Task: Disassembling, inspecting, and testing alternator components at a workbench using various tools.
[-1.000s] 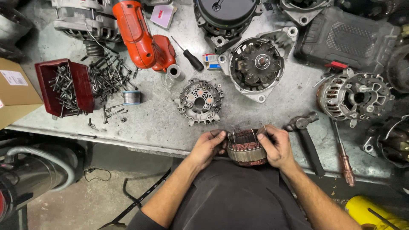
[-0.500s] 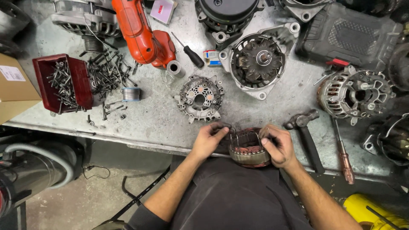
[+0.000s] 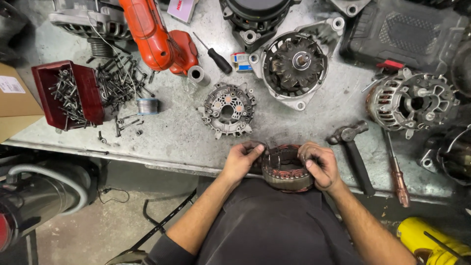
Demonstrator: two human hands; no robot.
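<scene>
Head view. The stator (image 3: pixel 286 169), a steel ring wound with copper wire, sat at the near edge of the bench (image 3: pixel 186 142), at 6 o'clock in the frame. The left hand (image 3: pixel 240 161) gripped its 9 o'clock side, fingers closed on the rim; the right hand (image 3: pixel 320 166) clasped its 3 o'clock side. A rectifier plate (image 3: pixel 227 109) lay at 11 o'clock from the stator, a hammer (image 3: pixel 353 147) at 3 o'clock.

Bright, even overhead light on the grey workbench (image 3: pixel 167 132), soft short shadows, dim floor below the hands, sharp focus at the grip, wide-angle bending toward the corners
</scene>
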